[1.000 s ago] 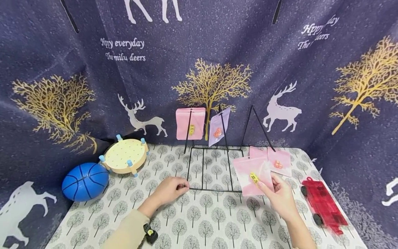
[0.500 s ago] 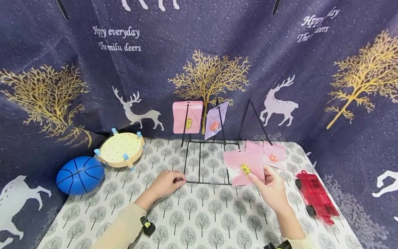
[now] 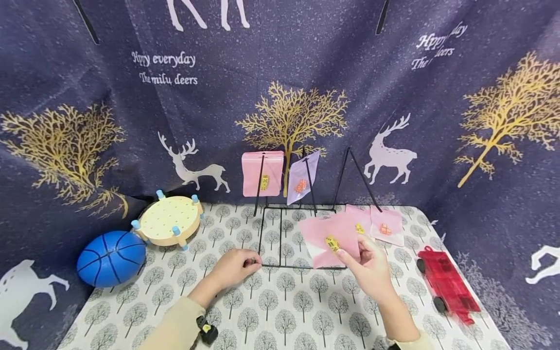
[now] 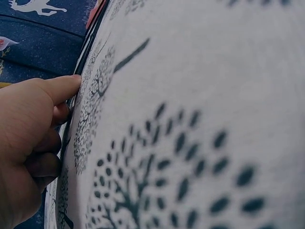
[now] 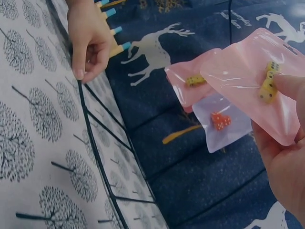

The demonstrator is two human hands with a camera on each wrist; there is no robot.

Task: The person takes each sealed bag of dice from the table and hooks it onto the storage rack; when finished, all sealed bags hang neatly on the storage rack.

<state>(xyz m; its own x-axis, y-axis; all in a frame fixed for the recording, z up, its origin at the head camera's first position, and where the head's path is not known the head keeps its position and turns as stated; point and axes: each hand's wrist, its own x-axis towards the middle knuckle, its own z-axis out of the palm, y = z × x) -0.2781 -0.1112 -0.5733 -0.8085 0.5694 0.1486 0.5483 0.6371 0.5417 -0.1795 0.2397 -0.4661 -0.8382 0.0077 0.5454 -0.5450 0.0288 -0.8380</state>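
Hanging step, seemingly: pink bag (image 3: 321, 232) is grasped by right hand (image 3: 372, 271) above the worktop (image 3: 262, 316), inward of its right edge, black rack (image 3: 280, 243) is pinched at near-left corner by left hand (image 3: 236, 268), and slot (image 5: 289, 47) presumably must be aligned with bare prong (image 3: 365, 180).

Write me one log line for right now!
right grip: pinches pink plastic bag, yellow dice inside | left grip: holds near-left corner of black wire rack | hanging: purple bag, orange-red dice inside
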